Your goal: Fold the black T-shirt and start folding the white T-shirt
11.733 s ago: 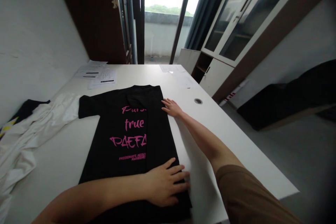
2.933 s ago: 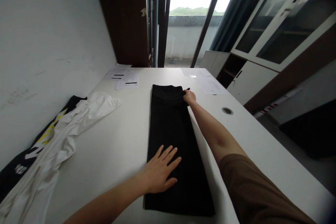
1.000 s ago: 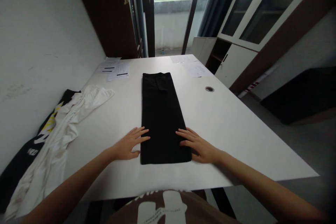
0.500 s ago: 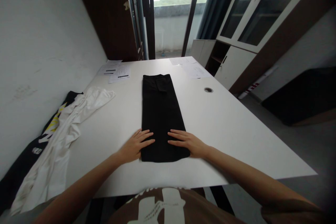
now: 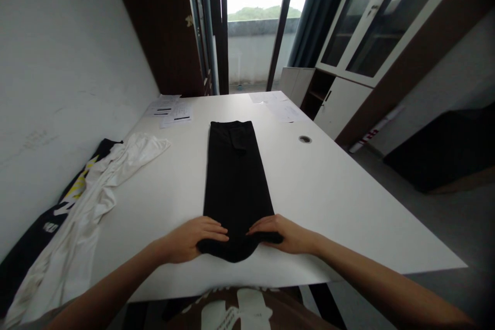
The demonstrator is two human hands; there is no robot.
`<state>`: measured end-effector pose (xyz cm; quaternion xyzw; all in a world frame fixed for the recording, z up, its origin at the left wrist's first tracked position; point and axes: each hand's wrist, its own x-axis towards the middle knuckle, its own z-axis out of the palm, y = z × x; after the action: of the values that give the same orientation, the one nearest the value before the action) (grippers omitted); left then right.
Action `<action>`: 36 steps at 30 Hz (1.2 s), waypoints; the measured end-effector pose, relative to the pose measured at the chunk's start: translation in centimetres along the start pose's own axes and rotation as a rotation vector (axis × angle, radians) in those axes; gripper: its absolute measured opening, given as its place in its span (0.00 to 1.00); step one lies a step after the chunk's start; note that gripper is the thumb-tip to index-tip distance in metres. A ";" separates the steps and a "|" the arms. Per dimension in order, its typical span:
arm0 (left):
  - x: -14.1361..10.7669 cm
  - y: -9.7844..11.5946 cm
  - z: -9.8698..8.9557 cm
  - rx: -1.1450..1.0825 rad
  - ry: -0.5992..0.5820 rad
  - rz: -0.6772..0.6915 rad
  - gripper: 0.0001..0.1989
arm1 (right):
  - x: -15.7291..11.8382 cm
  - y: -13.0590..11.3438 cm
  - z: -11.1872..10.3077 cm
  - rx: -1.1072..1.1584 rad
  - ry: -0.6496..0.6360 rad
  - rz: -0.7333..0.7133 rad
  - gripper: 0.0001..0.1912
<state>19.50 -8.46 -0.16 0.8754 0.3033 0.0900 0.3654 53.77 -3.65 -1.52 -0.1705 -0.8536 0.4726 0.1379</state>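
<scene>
One black T-shirt point(image 5: 237, 185), folded into a long narrow strip, lies centrally on the white desk point(image 5: 340, 206), its far end flat. The left hand point(image 5: 190, 240) grasps its near-left corner and the right hand point(image 5: 286, 233) its near-right corner; between them the near edge sags in a curve. Well to the left, a crumpled white garment point(image 5: 102, 196) partly covers a black garment with yellow and white print point(image 5: 48, 227).

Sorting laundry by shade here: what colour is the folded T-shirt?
The folded T-shirt is plain black where it shows, best seen in the head view.
</scene>
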 end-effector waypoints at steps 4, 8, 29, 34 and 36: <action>-2.2 2.7 -0.6 -0.409 -0.169 -0.206 0.15 | -0.9 -1.5 0.7 0.375 -0.137 0.130 0.16; -3.5 1.3 -0.4 -0.736 -0.141 -0.373 0.20 | -0.9 -0.4 1.6 0.721 -0.115 0.277 0.24; 16.3 -17.8 -13.4 -1.018 0.849 -0.565 0.16 | 17.5 12.2 -16.0 1.015 0.649 0.539 0.07; 18.9 -20.7 -14.7 -0.876 0.916 -0.663 0.18 | 19.9 15.9 -18.6 0.960 0.671 0.621 0.04; 19.6 -21.6 -15.0 -0.793 0.950 -0.689 0.19 | 20.7 17.3 -19.4 0.905 0.706 0.619 0.03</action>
<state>19.45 23.85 -5.69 0.3964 0.6339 0.4455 0.4925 45.50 28.33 -4.73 -0.4786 -0.3848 0.7189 0.3256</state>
